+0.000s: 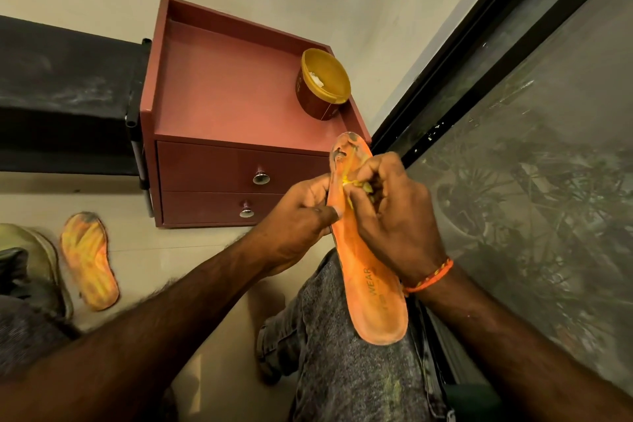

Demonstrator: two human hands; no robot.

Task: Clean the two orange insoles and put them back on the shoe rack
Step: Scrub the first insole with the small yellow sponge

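Note:
An orange insole [371,298] stands heel-down on my right knee, its dirty toe end pointing up. My left hand [298,216] grips its left edge near the middle. My right hand [390,212] pinches a small yellow cloth [352,183] and presses it against the insole's upper face. The second orange insole [89,260] lies flat on the floor at the left, smeared with dark dirt. The black shoe rack [65,96] runs along the wall at the left.
A red two-drawer cabinet [222,106] stands against the wall, with a yellow tub [323,86] on its top right corner. A worn shoe [30,260] lies at the far left. A black-framed glass door [513,113] fills the right side.

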